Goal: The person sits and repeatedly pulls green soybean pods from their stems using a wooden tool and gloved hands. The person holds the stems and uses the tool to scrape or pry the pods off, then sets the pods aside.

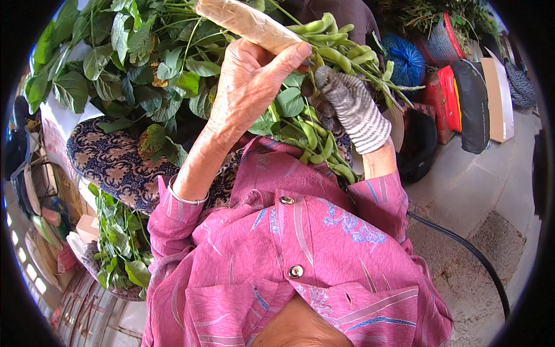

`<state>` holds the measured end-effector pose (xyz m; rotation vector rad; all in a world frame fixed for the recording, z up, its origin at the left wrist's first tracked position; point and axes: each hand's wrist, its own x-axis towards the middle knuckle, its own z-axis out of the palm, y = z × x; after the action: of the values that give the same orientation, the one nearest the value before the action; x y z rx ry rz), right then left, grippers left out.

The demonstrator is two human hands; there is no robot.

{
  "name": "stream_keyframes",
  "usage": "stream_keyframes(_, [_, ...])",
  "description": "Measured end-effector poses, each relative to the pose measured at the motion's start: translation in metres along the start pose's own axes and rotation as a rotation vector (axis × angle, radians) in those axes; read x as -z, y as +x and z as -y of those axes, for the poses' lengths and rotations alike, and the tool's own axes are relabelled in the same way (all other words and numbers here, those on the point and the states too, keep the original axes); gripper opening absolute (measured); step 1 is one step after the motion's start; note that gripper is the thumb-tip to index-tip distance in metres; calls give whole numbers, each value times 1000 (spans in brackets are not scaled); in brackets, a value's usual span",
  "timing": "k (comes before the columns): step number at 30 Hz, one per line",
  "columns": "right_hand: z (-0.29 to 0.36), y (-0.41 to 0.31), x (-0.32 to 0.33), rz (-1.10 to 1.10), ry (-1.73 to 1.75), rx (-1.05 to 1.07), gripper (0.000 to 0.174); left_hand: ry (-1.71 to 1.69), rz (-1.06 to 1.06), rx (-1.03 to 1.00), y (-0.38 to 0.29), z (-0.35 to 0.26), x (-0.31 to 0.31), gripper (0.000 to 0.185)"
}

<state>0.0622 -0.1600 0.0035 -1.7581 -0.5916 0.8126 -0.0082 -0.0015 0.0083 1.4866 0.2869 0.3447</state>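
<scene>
My bare left hand (256, 69) grips a pale stick-like roll (247, 26), which seems wrapped in film or tape. Its upper end slants up to the left. A striped grey knit glove covers my right hand (353, 106), whose fingers are curled around soybean stems. Plump green soybean pods (338, 54) spread above the glove, and more pods (318, 139) hang below it. The two hands are close together, thumb tips nearly meeting. Large soybean leaves (151, 65) fill the space left of my left hand, over a dark patterned cloth (112, 149) on my lap.
At the right stand a blue plastic bag (403, 58), a red bag (448, 97), a black package (470, 106) and a cardboard box (496, 99). A black hose or cable (468, 249) curves over the paved floor. More leafy stems (123, 247) lie in a basket at the lower left.
</scene>
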Motion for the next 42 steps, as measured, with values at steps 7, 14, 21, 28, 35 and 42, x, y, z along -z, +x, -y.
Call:
stream_keyframes(7, [-5,7,-5,12,-81,-229,35,-63,-14,0,-6,4,-2,18])
stream_keyframes(14, [-4,1,-12,17,539,-309,40,-90,-31,4,-7,5,-3,18])
stream_keyframes(21, [-16,-9,-12,65,502,-247,41,-143,-43,30,-8,3,-5,18])
stream_keyframes(28, [5,-16,-2,203,623,-242,50,-305,-54,47,-8,-4,-2,20])
stream_keyframes(35, [3,-26,12,287,764,-177,39,-407,-73,66,-3,-23,9,20])
stream_keyframes(42, [-48,7,21,-316,-999,587,28,-414,-27,97,-5,-25,20,20])
